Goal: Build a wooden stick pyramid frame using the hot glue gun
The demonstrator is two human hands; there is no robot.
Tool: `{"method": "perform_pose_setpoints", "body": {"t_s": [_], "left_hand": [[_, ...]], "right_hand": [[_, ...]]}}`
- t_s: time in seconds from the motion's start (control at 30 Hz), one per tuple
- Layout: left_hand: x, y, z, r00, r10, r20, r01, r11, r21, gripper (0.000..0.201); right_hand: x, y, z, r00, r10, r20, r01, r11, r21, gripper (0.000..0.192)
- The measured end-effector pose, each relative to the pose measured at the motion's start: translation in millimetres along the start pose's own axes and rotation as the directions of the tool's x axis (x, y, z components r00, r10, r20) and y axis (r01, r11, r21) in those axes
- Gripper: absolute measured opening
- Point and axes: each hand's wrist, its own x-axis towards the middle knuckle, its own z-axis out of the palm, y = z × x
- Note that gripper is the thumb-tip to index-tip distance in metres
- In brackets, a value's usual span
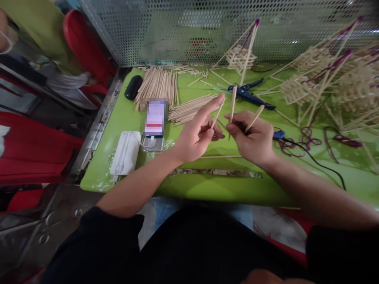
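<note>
My left hand [197, 133] pinches one thin bamboo stick [218, 112] between thumb and middle fingers, with the index finger stretched out. My right hand [251, 136] grips two bamboo sticks [233, 104] that fan upward. Both hands meet above the green table [124, 110], fingertips almost touching. Piles of loose bamboo sticks [158, 85] lie just behind the left hand.
A phone [154, 122] and white power bank [126, 152] lie at the left, beside a black case [133, 86]. Blue cutters [248, 94] lie behind the hands. Finished stick frames with purple string [331, 79] fill the right. A black cable [314, 157] crosses the table. Another person sits at far left.
</note>
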Motion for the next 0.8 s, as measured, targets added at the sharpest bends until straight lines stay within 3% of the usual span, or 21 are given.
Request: {"method": "perform_pose_setpoints", "body": {"t_s": [0.1, 0.23, 0.33, 0.47, 0.57, 0.7, 0.8], "left_hand": [[2, -2, -1.2, 1.000, 0.011, 0.010, -0.011, 0.999, -0.036, 0.063], [6, -5, -1.0, 0.996, 0.004, 0.085, 0.008, 0.991, -0.134, 0.067], [7, -1, -0.4, 0.992, -0.025, 0.126, 0.040, 0.992, -0.122, 0.067], [10, 7, 1.3, 0.990, 0.051, 0.130, -0.044, 0.997, -0.056, 0.072], [11, 12, 3.1, 0.990, 0.045, 0.131, -0.046, 0.999, 0.004, 0.075], [11, 14, 3.9, 0.991, 0.008, 0.132, 0.000, 0.998, -0.060, 0.078], [12, 14, 2.3, 0.989, 0.047, 0.144, -0.030, 0.993, -0.115, 0.073]], "right_hand": [[-4, 11, 5, 0.999, 0.044, 0.014, -0.045, 0.999, 0.025, 0.015], [-9, 19, 5, 0.999, -0.031, 0.029, 0.031, 0.999, 0.005, 0.010], [-11, 21, 3, 0.998, -0.056, 0.005, 0.056, 0.998, 0.007, 0.015], [-9, 26, 1, 0.999, -0.046, -0.005, 0.046, 0.999, -0.011, 0.013], [-6, 30, 3, 0.999, -0.050, -0.014, 0.050, 0.999, -0.016, 0.012], [-3, 35, 6, 0.998, -0.053, -0.026, 0.052, 0.999, -0.010, 0.013], [-1, 38, 8, 0.998, -0.052, -0.036, 0.052, 0.999, 0.004, 0.013]]}}
